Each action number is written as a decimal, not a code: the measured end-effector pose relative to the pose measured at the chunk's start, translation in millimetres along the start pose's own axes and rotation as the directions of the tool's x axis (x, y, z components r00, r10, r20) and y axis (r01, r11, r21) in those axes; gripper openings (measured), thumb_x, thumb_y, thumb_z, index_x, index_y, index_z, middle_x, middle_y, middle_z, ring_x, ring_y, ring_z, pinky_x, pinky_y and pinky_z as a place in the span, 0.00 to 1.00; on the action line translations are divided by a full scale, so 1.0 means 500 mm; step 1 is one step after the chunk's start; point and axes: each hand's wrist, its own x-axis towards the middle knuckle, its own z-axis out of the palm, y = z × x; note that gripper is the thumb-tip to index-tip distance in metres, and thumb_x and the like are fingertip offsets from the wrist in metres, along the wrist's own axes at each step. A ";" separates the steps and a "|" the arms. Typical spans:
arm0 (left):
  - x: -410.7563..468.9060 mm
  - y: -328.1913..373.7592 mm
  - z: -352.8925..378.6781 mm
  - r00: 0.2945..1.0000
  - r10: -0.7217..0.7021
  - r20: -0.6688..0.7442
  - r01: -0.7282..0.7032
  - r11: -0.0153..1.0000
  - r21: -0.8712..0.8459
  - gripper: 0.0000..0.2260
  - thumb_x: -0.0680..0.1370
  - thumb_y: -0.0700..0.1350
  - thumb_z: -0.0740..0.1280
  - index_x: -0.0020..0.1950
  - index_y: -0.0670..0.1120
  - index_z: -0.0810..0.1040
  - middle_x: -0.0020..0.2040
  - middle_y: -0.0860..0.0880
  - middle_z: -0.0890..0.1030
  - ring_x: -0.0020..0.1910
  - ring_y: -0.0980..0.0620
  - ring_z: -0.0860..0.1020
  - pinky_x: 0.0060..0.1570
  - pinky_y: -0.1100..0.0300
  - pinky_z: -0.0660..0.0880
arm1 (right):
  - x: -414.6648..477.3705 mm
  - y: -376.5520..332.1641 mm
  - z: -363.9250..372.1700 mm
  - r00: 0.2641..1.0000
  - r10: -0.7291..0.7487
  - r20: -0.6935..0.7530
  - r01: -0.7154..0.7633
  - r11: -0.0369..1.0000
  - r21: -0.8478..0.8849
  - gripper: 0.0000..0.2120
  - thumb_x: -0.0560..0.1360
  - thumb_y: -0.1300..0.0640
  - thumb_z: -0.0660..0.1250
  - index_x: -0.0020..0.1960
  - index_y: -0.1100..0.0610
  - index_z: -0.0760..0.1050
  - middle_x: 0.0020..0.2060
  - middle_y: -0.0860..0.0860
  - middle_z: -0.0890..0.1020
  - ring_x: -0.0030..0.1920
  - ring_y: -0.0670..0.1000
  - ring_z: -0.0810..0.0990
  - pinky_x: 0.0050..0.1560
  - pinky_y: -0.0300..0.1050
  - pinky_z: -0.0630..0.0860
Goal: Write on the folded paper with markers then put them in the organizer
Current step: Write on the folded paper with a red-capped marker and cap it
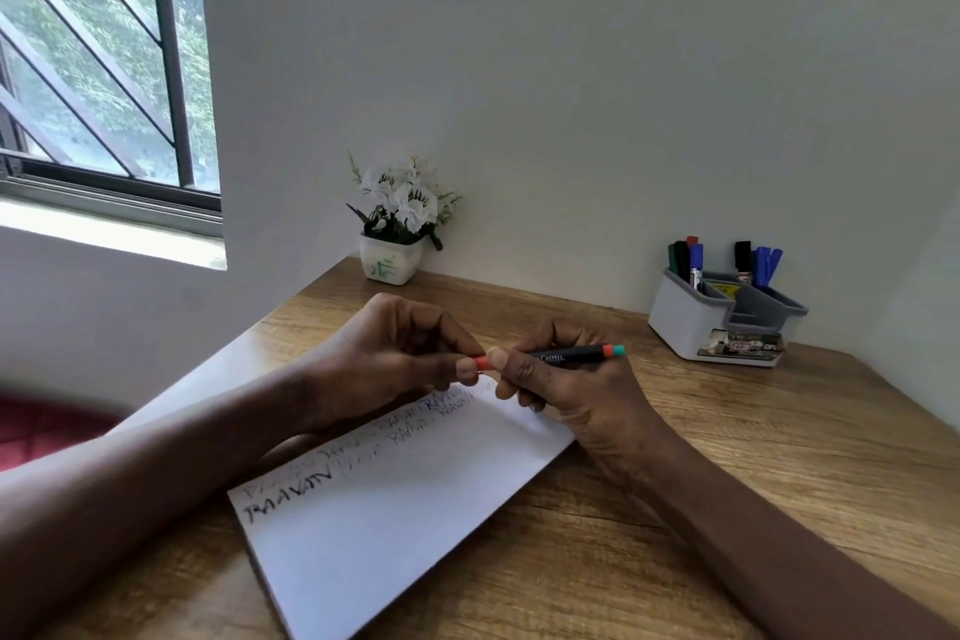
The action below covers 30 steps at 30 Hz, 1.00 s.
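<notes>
A folded white paper (395, 525) lies slantwise on the wooden desk (727, 473), with rows of marker writing along its far edge. Above its far end, my right hand (566, 395) grips a dark marker (576, 357) with an orange and teal end, held level. My left hand (395, 353) pinches the orange cap (482, 363) at the marker's other end. A grey and white organizer (691, 327) stands at the back right of the desk, with several markers (695, 259) upright in it.
A small white pot of white flowers (397, 224) sits at the back of the desk against the wall. A barred window (104, 68) is at the left. The desk's left edge runs close to my left forearm.
</notes>
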 end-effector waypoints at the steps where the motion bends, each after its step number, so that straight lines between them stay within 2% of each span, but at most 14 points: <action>1: 0.001 0.001 0.001 1.000 0.000 -0.005 0.000 1.000 -0.026 0.09 0.74 0.42 0.76 0.51 0.40 0.85 0.47 0.39 0.86 0.43 0.47 0.80 0.42 0.60 0.77 | 0.002 0.001 0.001 1.000 -0.007 -0.004 0.007 1.000 0.009 0.18 0.65 0.44 0.80 0.40 0.58 0.83 0.34 0.56 0.87 0.31 0.49 0.82 0.32 0.40 0.78; 7: 0.005 0.008 0.006 1.000 0.003 -0.013 -0.003 0.999 -0.037 0.10 0.73 0.43 0.76 0.51 0.39 0.86 0.47 0.40 0.86 0.45 0.47 0.81 0.45 0.60 0.78 | 0.006 -0.004 0.002 1.000 0.017 -0.011 -0.017 0.999 0.046 0.11 0.66 0.47 0.79 0.39 0.54 0.83 0.34 0.57 0.87 0.33 0.51 0.83 0.34 0.43 0.78; 10: 0.013 0.009 0.011 1.000 0.016 -0.016 -0.016 1.000 0.001 0.10 0.76 0.48 0.76 0.53 0.43 0.86 0.48 0.43 0.87 0.47 0.48 0.82 0.48 0.56 0.78 | 0.005 -0.011 -0.001 0.999 0.028 0.036 -0.031 0.997 0.077 0.12 0.72 0.48 0.74 0.46 0.57 0.83 0.36 0.57 0.86 0.36 0.53 0.82 0.36 0.45 0.76; 11: 0.016 0.006 0.012 0.998 0.044 -0.041 -0.040 0.996 0.085 0.11 0.76 0.51 0.75 0.54 0.46 0.86 0.48 0.46 0.87 0.48 0.50 0.83 0.50 0.54 0.79 | 0.003 -0.013 -0.001 0.999 0.027 0.037 -0.030 0.996 0.084 0.14 0.74 0.48 0.72 0.49 0.58 0.83 0.37 0.56 0.86 0.36 0.53 0.82 0.36 0.46 0.75; 13: 0.021 -0.003 0.005 0.989 0.109 -0.099 -0.059 0.909 0.414 0.15 0.76 0.60 0.70 0.56 0.53 0.84 0.50 0.54 0.86 0.51 0.57 0.83 0.54 0.52 0.80 | 0.000 -0.015 -0.006 1.000 0.005 -0.017 -0.004 0.996 0.092 0.16 0.76 0.48 0.70 0.52 0.60 0.82 0.38 0.56 0.86 0.37 0.53 0.81 0.35 0.46 0.74; 15: 0.020 -0.010 -0.013 0.988 0.110 -0.112 0.001 0.712 0.702 0.22 0.75 0.68 0.64 0.61 0.57 0.81 0.56 0.60 0.84 0.56 0.62 0.80 0.56 0.53 0.78 | 0.000 -0.020 -0.025 0.995 -0.035 -0.093 0.042 0.996 0.076 0.13 0.80 0.50 0.69 0.54 0.60 0.82 0.41 0.57 0.86 0.40 0.53 0.81 0.36 0.46 0.73; 17: 0.016 -0.018 -0.031 0.995 0.050 -0.089 0.042 0.595 0.803 0.25 0.75 0.71 0.61 0.65 0.59 0.78 0.63 0.61 0.79 0.59 0.61 0.78 0.56 0.58 0.75 | 0.002 -0.031 -0.052 0.989 -0.069 -0.131 0.078 0.995 0.065 0.15 0.79 0.47 0.68 0.58 0.55 0.83 0.47 0.57 0.87 0.45 0.52 0.80 0.38 0.45 0.72; 19: 0.017 -0.026 -0.038 0.998 0.019 -0.065 0.044 0.554 0.832 0.24 0.76 0.70 0.61 0.66 0.59 0.77 0.66 0.61 0.77 0.62 0.58 0.76 0.57 0.58 0.74 | 0.005 -0.044 -0.079 0.985 -0.060 -0.162 0.073 0.995 0.070 0.23 0.75 0.39 0.65 0.62 0.50 0.83 0.54 0.55 0.87 0.50 0.51 0.80 0.40 0.43 0.72; 21: 0.021 -0.030 -0.037 0.999 -0.029 -0.045 0.054 0.537 0.842 0.28 0.75 0.73 0.58 0.66 0.59 0.77 0.67 0.61 0.76 0.64 0.58 0.76 0.61 0.54 0.75 | 0.007 -0.049 -0.103 0.973 -0.018 -0.230 0.038 0.996 0.084 0.27 0.74 0.36 0.63 0.65 0.48 0.81 0.57 0.53 0.86 0.52 0.50 0.80 0.43 0.43 0.73; 23: 0.025 -0.033 -0.036 0.995 -0.096 -0.022 0.069 0.522 0.850 0.31 0.73 0.75 0.55 0.67 0.59 0.75 0.67 0.61 0.75 0.64 0.58 0.75 0.63 0.53 0.75 | 0.012 -0.048 -0.125 0.948 0.016 -0.317 0.007 0.998 0.069 0.21 0.78 0.39 0.65 0.64 0.48 0.81 0.56 0.51 0.87 0.53 0.51 0.80 0.48 0.48 0.74; 25: 0.026 -0.036 -0.035 0.991 -0.130 -0.012 0.077 0.510 0.856 0.29 0.74 0.74 0.57 0.68 0.60 0.74 0.68 0.61 0.75 0.64 0.59 0.75 0.63 0.54 0.74 | 0.015 -0.043 -0.147 0.903 -0.017 -0.428 0.020 1.000 0.001 0.10 0.81 0.52 0.67 0.60 0.48 0.82 0.52 0.48 0.88 0.49 0.50 0.82 0.46 0.46 0.77; 26: 0.027 -0.037 -0.035 0.991 -0.135 -0.015 0.082 0.509 0.857 0.28 0.75 0.73 0.57 0.68 0.60 0.73 0.69 0.61 0.75 0.64 0.59 0.75 0.63 0.54 0.74 | 0.018 -0.039 -0.160 0.871 -0.065 -0.487 0.042 0.997 -0.059 0.10 0.81 0.59 0.67 0.58 0.49 0.82 0.48 0.45 0.88 0.45 0.46 0.83 0.43 0.41 0.79; 28: 0.029 -0.039 -0.035 0.988 -0.153 -0.016 0.093 0.515 0.852 0.32 0.72 0.76 0.54 0.68 0.61 0.73 0.69 0.61 0.74 0.65 0.58 0.75 0.65 0.52 0.73 | 0.027 -0.031 -0.192 0.795 -0.166 -0.583 0.051 0.977 -0.209 0.14 0.81 0.64 0.67 0.61 0.50 0.81 0.44 0.42 0.87 0.40 0.39 0.83 0.38 0.33 0.79; 30: 0.033 -0.042 -0.036 0.987 -0.162 -0.021 0.104 0.522 0.847 0.37 0.67 0.78 0.49 0.69 0.62 0.72 0.71 0.61 0.72 0.67 0.57 0.73 0.67 0.50 0.71 | 0.041 -0.027 -0.231 0.726 -0.237 -0.646 0.010 0.943 -0.334 0.23 0.80 0.64 0.68 0.71 0.48 0.73 0.44 0.44 0.86 0.38 0.39 0.83 0.36 0.34 0.79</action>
